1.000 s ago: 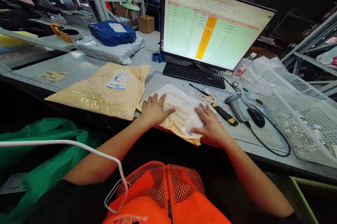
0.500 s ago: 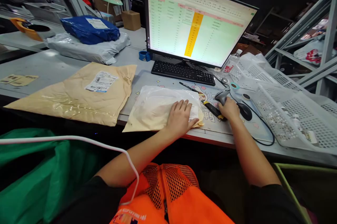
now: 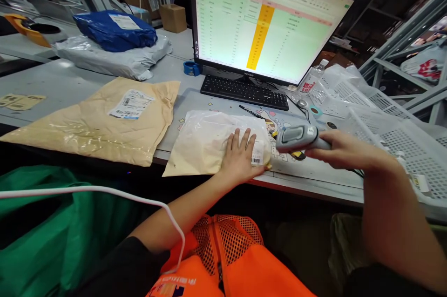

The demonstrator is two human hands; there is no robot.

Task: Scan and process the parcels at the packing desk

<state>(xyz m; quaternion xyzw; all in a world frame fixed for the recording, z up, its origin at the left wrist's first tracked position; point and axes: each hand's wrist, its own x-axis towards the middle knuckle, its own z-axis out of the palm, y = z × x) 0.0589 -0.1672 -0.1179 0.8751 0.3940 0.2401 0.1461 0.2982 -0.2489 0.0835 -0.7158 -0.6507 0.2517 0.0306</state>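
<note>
My left hand lies flat with fingers spread on a pale mailer bag at the desk's front edge. Beside that hand a white barcode label shows on the bag. Raised above the desk, my right hand is wrapped round the handle of a grey barcode scanner, whose head points left towards the label. Partly hidden beneath the scanner is a yellow and black utility knife. A black pen rests just behind the bag.
A large tan mailer lies to the left, with blue and grey parcels stacked behind it. The monitor and keyboard stand at the back. White plastic baskets occupy the right side.
My right hand has lifted the barcode scanner off the desk and turned its head left towards the bag. My left hand stays on the bag, and its barcode now shows.
</note>
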